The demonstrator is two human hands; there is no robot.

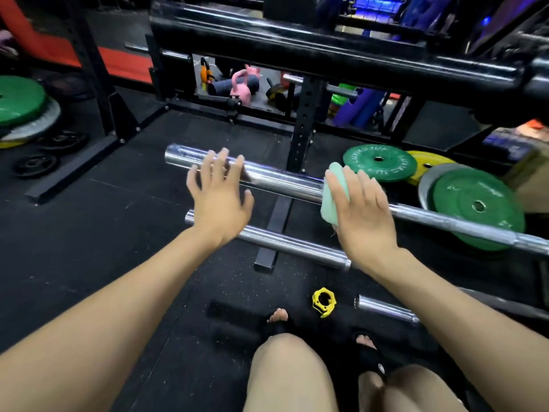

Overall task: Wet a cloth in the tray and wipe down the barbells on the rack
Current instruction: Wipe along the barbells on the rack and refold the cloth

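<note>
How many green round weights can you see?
3. One green plate lies flat behind the cloth, one sits at the right under the bar, one tops the far-left stack. More may be hidden.

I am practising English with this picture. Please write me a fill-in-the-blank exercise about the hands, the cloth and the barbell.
1. The pale green cloth is held by the ____ hand.
2. The cloth is pressed against the chrome ____.
3. The left hand, its fingers spread, holds ____.
4. The small collar lying on the floor near the feet is ____ in colour.

Missing words: right; barbell; nothing; yellow
</note>
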